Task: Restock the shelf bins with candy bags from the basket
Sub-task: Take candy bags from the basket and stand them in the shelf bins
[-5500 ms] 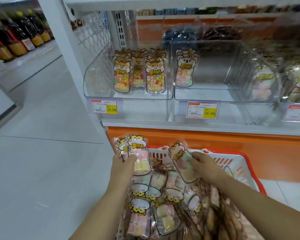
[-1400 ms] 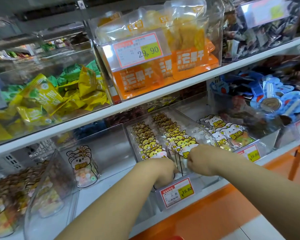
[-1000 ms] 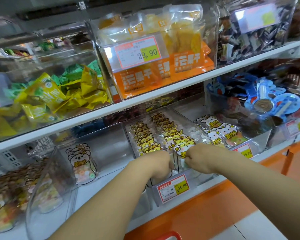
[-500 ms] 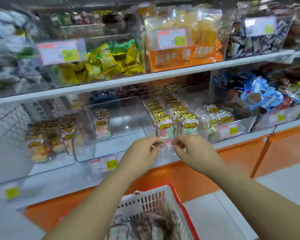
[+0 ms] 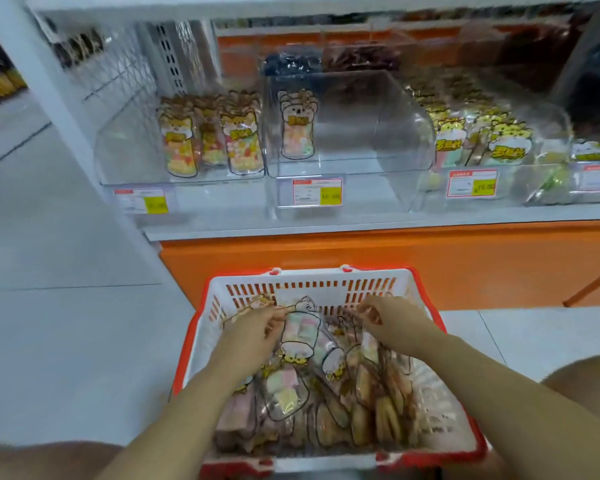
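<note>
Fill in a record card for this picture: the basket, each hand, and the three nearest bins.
Basket: red and white, below the shelf, holding many candy bags
Left hand: in basket, fingertips at a pastel bag; grip unclear
Right hand: in basket, fingers curled over bags; grip unclear
Left bin: three rows of bags
Middle bin: one row, at its left side
Right bin: packed across its front

the left grip (image 5: 253, 332) and the right grip (image 5: 392, 323) are bare hands with slim fingers. the left forearm (image 5: 187, 403) and the right forearm (image 5: 499, 386) are uncovered along their whole visible length, smooth and slender. what is perhaps a bare left knee (image 5: 32, 459) shows as a rounded blur in the lower left corner, with a like right knee (image 5: 589, 379) at the right edge.
</note>
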`<state>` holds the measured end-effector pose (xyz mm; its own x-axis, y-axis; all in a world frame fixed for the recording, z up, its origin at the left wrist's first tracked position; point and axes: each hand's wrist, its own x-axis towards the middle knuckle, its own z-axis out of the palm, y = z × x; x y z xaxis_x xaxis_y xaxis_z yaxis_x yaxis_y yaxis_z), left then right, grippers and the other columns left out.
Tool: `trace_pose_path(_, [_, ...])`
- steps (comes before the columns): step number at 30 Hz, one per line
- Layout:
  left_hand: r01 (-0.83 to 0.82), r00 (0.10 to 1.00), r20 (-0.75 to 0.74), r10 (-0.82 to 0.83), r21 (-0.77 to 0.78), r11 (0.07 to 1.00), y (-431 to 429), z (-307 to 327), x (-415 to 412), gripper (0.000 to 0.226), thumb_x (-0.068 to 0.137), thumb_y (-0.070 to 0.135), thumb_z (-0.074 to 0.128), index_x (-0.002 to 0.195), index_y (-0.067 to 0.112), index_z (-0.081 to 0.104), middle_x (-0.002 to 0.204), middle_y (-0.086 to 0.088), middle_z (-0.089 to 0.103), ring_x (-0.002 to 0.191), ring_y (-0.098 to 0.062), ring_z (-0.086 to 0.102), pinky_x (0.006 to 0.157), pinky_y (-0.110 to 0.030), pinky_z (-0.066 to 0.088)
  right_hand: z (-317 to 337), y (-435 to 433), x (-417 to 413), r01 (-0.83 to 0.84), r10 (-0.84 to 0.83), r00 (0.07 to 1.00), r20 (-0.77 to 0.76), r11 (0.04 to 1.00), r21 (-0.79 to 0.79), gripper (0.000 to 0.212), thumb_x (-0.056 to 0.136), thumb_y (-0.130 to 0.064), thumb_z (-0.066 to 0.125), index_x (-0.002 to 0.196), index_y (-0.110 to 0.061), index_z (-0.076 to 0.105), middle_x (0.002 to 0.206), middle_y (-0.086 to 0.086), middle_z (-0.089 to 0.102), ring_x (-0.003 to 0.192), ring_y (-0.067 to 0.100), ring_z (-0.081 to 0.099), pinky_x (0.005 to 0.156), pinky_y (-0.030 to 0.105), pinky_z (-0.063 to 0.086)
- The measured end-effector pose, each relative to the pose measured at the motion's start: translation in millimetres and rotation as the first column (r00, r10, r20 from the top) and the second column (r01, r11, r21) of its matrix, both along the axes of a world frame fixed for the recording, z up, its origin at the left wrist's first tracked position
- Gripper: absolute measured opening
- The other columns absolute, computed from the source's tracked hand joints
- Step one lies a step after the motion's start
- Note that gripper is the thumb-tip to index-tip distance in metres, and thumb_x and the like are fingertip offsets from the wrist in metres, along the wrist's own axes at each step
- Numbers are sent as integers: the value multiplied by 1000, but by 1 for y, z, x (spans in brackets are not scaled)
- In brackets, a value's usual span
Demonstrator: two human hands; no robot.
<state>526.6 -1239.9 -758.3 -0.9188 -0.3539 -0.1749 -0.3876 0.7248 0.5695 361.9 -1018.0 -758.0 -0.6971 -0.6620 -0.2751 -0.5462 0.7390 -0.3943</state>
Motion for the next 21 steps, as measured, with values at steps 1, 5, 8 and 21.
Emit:
trace_pose_path(1, [29, 998, 53, -27, -35, 999, -1, -12, 3, 32, 98, 18, 55, 129, 25, 63, 133, 6, 61, 120, -17, 59, 97, -33, 49, -10, 4, -2, -13, 10, 999, 40, 999, 52, 20, 95, -25, 53, 113, -24, 62, 97, -4, 61, 87, 18, 60, 70, 27, 46])
trace_pose_path(5, [144, 906, 420, -54, -185, 972, -2, -59, 13, 63, 100, 44, 49, 156, 40, 21, 167, -1, 9, 152, -31, 13, 119, -53, 24, -51, 20, -9, -52, 12, 987, 161, 967, 251, 49, 94, -16, 53, 142, -16, 46, 116, 8, 60, 87, 20, 58, 67, 26, 45])
trace_pose_path(8, [223, 819, 561, -125, -109, 969, 3, -85, 24, 79, 100, 45, 51, 159, 40, -1, 167, -4, -16, 152, -36, -14, 119, -63, 15, -77, 27, -3, -106, 22, 975, 220, 920, 376, 72, 94, -19, 56, 157, -24, 21, 138, 15, 49, 115, 30, 59, 85, 37, 52])
trace_pose_path(21, [236, 773, 622, -124, -100, 967, 16, -97, 20, 83, 99, 29, 52, 156, 44, -7, 164, -4, -27, 147, -41, -29, 116, -70, 9, -104, 11, -2, -245, 403, 902, -151, 769, 590, 66, 91, -8, 56, 151, -20, 30, 140, 7, 51, 135, 31, 30, 96, 45, 49])
